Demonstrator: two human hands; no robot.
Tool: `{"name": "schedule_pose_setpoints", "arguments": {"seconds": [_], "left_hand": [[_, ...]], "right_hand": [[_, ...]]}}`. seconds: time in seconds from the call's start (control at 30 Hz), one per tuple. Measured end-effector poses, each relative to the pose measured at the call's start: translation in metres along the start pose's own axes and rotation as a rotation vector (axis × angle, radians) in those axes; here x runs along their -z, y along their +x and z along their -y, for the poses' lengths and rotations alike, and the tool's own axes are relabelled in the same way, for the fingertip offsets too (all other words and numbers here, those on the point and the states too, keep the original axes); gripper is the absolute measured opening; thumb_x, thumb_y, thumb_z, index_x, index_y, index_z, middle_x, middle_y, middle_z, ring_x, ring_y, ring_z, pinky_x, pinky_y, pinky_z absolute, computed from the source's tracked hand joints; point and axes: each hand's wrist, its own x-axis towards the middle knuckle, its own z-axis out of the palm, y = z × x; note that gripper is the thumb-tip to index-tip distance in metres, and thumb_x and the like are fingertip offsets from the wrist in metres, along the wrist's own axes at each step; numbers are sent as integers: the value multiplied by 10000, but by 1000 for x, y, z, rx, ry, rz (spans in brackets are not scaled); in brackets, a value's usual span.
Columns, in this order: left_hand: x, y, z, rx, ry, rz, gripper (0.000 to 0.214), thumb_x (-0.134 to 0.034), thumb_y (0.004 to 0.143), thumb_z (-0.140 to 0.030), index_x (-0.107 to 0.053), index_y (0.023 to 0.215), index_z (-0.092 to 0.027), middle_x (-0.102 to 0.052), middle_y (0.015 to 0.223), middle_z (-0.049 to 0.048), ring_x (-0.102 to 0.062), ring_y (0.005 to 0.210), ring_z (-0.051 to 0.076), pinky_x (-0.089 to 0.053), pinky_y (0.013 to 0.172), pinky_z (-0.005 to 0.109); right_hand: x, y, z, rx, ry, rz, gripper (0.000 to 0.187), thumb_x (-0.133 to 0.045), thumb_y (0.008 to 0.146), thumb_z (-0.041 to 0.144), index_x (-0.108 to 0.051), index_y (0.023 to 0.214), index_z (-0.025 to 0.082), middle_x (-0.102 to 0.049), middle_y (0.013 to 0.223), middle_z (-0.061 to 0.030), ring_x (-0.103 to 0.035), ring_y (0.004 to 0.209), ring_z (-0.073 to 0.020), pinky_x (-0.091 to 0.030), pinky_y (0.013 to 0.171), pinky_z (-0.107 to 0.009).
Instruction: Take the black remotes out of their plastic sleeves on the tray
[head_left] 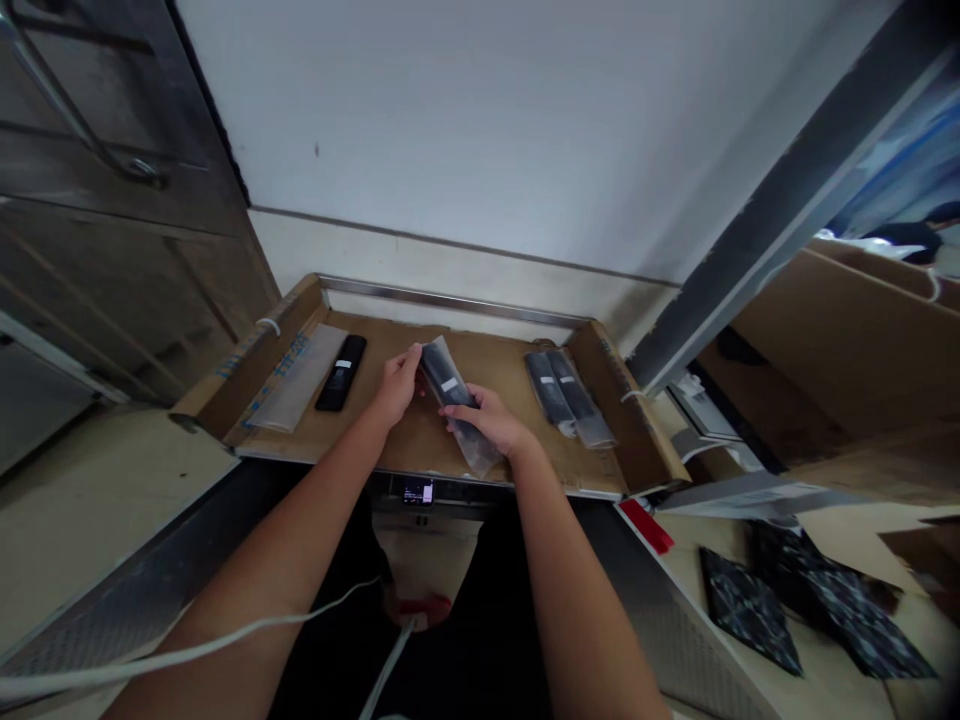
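Between my hands is a black remote control in a frosted plastic sleeve (pixel 448 380), tilted above the cardboard. My left hand (pixel 399 383) pinches its upper end. Lower down, my right hand (pixel 487 415) is closed around it, thumb on top, with the sleeve's loose end hanging past the fingers. To the left lies a bare black remote control (pixel 341 373) with a white label. Beside it is a stack of flat frosted sleeves (pixel 298 385). Two more sleeved remotes (pixel 559 390) lie side by side on the right.
The cardboard-lined work surface (pixel 405 440) has raised cardboard sides and a metal rail at the back against a white wall. A large cardboard box (pixel 840 380) stands at right. White cables (pixel 247 630) cross near my left arm. Dark patterned bags (pixel 750 605) lie on the floor.
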Motion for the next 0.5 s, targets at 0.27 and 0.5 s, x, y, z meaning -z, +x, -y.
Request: {"name": "schedule_pose_setpoints", "arguments": {"seconds": [0.27, 0.5], "left_hand": [[2, 1, 6, -71, 108, -42, 406, -546, 871, -510, -529, 647, -171, -487, 524, -20, -472, 436, 112, -400, 401, 225], [-1, 8, 1, -156, 330, -85, 373, -444, 927, -430, -557, 674, -180, -529, 578, -6, -497, 508, 131, -415, 492, 245]], "right_hand": [[0, -1, -5, 29, -47, 9, 363, -804, 677, 365, -602, 925, 193, -632, 713, 18, -583, 568, -117, -478, 519, -227], [-1, 4, -14, 169, -107, -153, 357, -747, 716, 421, -611, 954, 192, -615, 800, 16, -558, 658, -120, -475, 579, -229]]}}
